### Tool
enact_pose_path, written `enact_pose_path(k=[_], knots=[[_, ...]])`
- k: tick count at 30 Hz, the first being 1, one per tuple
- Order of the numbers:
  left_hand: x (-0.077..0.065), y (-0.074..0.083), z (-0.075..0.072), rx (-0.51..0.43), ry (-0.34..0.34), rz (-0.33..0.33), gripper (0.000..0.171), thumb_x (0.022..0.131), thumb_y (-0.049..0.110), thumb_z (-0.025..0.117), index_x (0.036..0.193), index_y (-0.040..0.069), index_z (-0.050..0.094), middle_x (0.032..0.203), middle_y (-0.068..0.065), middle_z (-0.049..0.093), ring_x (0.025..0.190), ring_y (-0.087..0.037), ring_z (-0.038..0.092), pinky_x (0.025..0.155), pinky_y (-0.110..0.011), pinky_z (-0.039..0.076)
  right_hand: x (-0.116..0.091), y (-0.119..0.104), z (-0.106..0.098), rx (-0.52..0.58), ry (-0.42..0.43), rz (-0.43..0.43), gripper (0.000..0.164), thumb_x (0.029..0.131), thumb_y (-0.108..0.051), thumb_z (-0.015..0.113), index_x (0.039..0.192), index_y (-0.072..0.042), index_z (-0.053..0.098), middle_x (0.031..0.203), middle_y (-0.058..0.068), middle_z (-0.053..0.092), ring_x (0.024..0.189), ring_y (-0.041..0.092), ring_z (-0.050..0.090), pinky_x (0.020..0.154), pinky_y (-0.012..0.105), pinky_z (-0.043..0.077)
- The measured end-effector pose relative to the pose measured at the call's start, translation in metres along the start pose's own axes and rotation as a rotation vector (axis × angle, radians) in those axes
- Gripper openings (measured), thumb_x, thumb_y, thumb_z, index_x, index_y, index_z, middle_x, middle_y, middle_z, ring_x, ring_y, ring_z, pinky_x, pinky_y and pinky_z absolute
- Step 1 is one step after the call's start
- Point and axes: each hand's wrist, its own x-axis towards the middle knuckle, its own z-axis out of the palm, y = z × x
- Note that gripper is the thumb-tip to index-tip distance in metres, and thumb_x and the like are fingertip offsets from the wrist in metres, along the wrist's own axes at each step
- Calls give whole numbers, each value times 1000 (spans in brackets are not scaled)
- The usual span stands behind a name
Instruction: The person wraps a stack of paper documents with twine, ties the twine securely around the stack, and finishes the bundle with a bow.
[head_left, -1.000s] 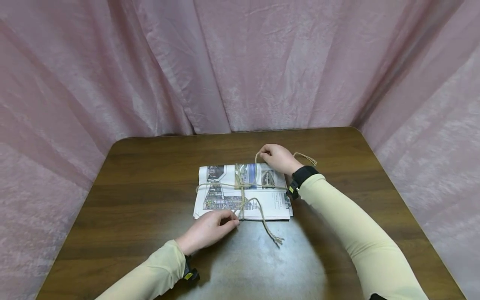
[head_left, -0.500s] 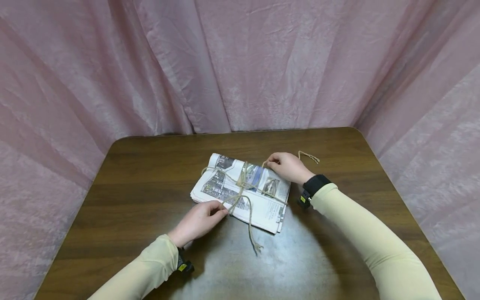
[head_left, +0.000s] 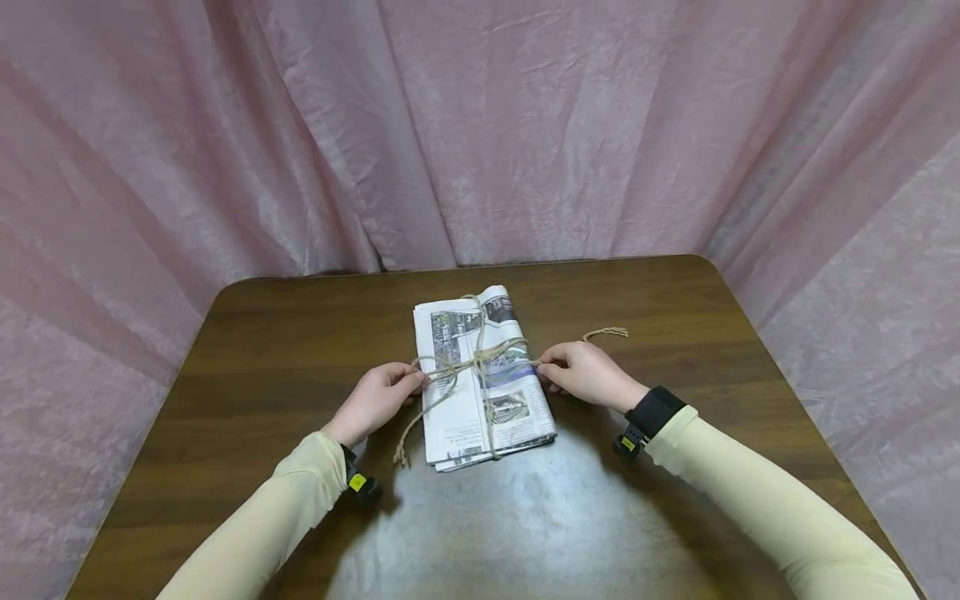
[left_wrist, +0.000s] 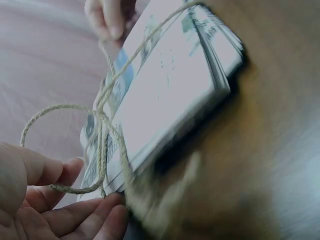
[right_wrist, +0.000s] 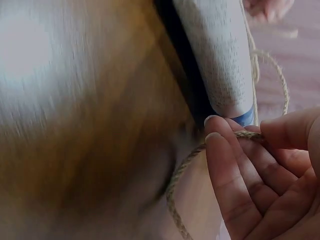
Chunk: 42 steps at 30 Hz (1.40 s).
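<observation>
A folded stack of newspapers [head_left: 453,425] lies on the table with its long side running away from me. Jute twine [head_left: 478,360] crosses over its top in both directions, with a knot near the middle. At the stack's left edge my left hand [head_left: 373,402] pinches one length of the twine; a loop [left_wrist: 60,106] of it bows out in the left wrist view. My right hand [head_left: 591,375] is at the right edge, pinching the other length between thumb and fingers. In the right wrist view this twine [right_wrist: 172,192] trails on beyond the fingertips [right_wrist: 214,137].
One frayed twine end [head_left: 401,454] hangs off the stack's left side, and the other end [head_left: 611,332] extends past my right hand. The wooden table [head_left: 285,325] reaches back to a pink curtain [head_left: 525,150].
The newspaper stack has turned clockwise about a quarter turn. My left hand has moved up and left, my right hand down and slightly right, both keeping hold of the twine.
</observation>
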Motion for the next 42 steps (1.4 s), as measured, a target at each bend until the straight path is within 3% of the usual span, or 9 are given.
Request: enact_pose_path(k=[5,9,16,20,27,37,42], knots=[[17,0,-7,-54,2,-9,33,109,23,50,121,-2,67,120,-17,69,110,-29,65,95,-42,54,-9,-6,10,19,-42,-29,15,102,-16,62,105,-9,76,83,4,73,72,20,69,62,32,55],[24,-2,-13,-107,-7,-16,35,110,20,46,123,-6,64,123,-21,67,110,-33,65,94,-43,54,-14,-6,11,-36,-55,-64,18,104,-18,60,107,-10,75,86,0,72,68,15,65,59,30,51],[27,-6,-28,-299,43,-67,40,111,28,45,128,-5,60,129,-21,64,114,-32,66,97,-43,53,-28,4,-10,-167,53,-140,20,103,-19,62,116,-12,76,88,-4,71,66,10,54,64,33,44],[26,-5,-34,-320,59,-78,44,112,33,43,131,-4,60,127,-21,64,108,-28,67,96,-42,53,-32,14,-20,-211,95,-151,15,101,-24,67,106,-15,78,92,-7,72,73,10,55,69,34,46],[26,-8,-38,-337,67,-111,48,112,37,42,132,-3,59,121,-21,69,98,-21,69,90,-36,56,-37,29,-27,-338,71,-149,10,99,-23,70,98,-18,78,85,-11,69,69,6,57,68,34,48],[49,-29,-45,-339,7,-117,47,111,35,44,130,-5,61,98,-8,69,83,-17,65,77,-30,58,-45,32,-35,-520,19,-150,5,96,-26,73,92,-26,76,87,-18,67,74,2,57,77,38,47],[57,-39,-46,-334,-19,-128,44,112,31,42,127,-5,61,94,-6,67,76,-14,62,73,-29,57,-47,26,-39,-577,32,-162,6,94,-24,76,89,-27,77,88,-17,67,82,8,61,79,40,49]])
